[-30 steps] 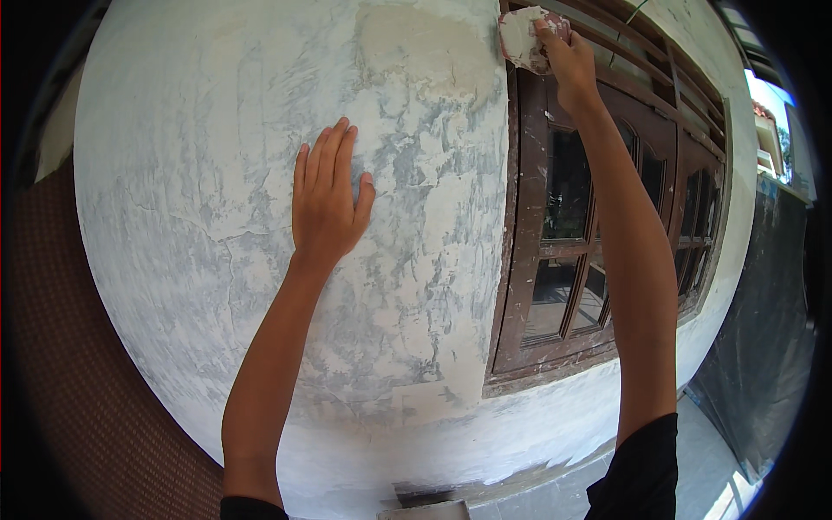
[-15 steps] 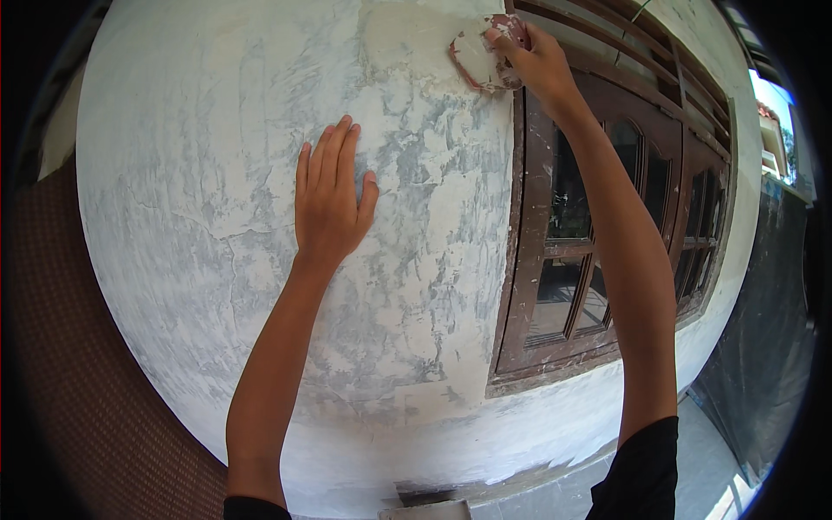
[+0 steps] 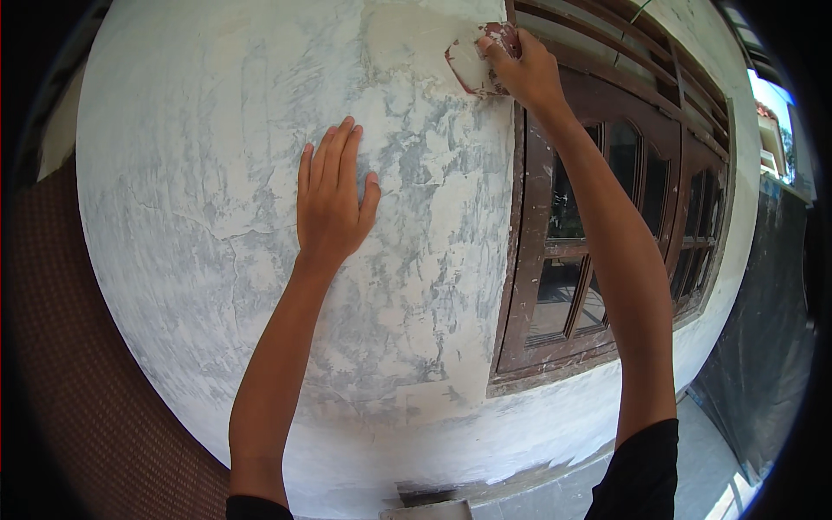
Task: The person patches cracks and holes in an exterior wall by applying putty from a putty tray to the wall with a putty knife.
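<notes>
Gripping the scraper (image 3: 469,69), a flat, angular, reddish plate caked with pale paste, the right hand (image 3: 532,74) lays its thumb on the face, other fingers mostly hidden, just beside the upper left corner of the wooden window (image 3: 654,186). Further left of the window, the left hand (image 3: 332,199) lies flat on the wall (image 3: 199,199), fingers straight and close, thumb apart, holding nothing. The wall is rough, mottled white and grey, with a smoother beige patch (image 3: 400,39) left of the window's top
</notes>
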A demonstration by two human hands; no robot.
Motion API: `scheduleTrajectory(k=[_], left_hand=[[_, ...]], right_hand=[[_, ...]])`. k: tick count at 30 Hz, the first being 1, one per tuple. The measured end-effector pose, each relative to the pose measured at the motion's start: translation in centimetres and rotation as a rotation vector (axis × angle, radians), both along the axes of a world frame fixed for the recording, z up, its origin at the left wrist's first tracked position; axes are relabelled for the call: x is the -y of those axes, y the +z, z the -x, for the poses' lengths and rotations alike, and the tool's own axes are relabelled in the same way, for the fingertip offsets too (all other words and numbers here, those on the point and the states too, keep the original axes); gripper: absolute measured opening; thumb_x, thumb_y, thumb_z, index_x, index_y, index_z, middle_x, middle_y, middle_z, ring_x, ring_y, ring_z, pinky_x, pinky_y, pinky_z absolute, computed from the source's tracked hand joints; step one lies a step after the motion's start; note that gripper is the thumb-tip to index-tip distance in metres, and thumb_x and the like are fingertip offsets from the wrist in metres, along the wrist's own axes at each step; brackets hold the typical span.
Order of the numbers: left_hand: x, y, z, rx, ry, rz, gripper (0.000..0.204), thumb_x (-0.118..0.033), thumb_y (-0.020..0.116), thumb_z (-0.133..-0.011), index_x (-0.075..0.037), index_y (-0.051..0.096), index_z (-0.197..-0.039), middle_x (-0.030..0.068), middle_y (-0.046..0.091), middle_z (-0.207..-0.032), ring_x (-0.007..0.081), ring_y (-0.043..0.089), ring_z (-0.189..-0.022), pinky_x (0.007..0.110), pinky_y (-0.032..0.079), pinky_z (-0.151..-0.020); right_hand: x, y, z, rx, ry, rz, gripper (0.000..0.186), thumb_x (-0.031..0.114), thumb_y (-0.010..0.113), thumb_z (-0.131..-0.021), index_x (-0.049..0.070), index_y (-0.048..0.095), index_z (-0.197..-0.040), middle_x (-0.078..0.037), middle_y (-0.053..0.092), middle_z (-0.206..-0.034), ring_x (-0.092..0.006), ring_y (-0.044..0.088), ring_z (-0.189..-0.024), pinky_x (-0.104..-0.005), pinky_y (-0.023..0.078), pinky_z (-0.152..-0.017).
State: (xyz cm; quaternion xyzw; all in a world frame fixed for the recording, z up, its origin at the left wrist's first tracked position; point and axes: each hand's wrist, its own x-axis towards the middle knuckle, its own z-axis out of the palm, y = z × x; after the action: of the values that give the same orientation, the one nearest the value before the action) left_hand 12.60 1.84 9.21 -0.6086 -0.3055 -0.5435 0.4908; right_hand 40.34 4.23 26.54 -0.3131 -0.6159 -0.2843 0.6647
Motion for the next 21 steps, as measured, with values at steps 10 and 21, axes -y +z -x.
scheduleTrajectory(k=[10, 21], left_hand=[[-0.2, -0.2, 0.2, 0.006, 0.017, 0.008, 0.057, -0.018, 0.052, -0.094, -0.006, 0.041, -0.148, 0.0094, 0.043, -0.153, 0.0275, 0.038, -0.143, 0.049, 0.023, -0.121], [0.2, -0.1, -0.3, 0.011, 0.034, -0.023, 0.053, -0.018, 0.055, -0.093, -0.004, 0.048, -0.143, 0.0104, 0.048, -0.15, 0.0264, 0.043, -0.141, 0.048, 0.026, -0.12]], right_hand=[[3.2, -0.9, 1.8, -0.027, 0.212, -0.101, 0.053, 0.048, 0.07, -0.089, -0.001, 0.067, -0.109, -0.014, 0.072, -0.096, -0.0246, 0.068, -0.082, -0.0389, 0.052, -0.08], [2.8, 0.2, -2.6, -0.224, 0.185, -0.063, 0.053, 0.048, 0.07, -0.089, -0.001, 0.067, -0.107, -0.014, 0.072, -0.096, -0.0228, 0.067, -0.083, -0.0342, 0.052, -0.079]])
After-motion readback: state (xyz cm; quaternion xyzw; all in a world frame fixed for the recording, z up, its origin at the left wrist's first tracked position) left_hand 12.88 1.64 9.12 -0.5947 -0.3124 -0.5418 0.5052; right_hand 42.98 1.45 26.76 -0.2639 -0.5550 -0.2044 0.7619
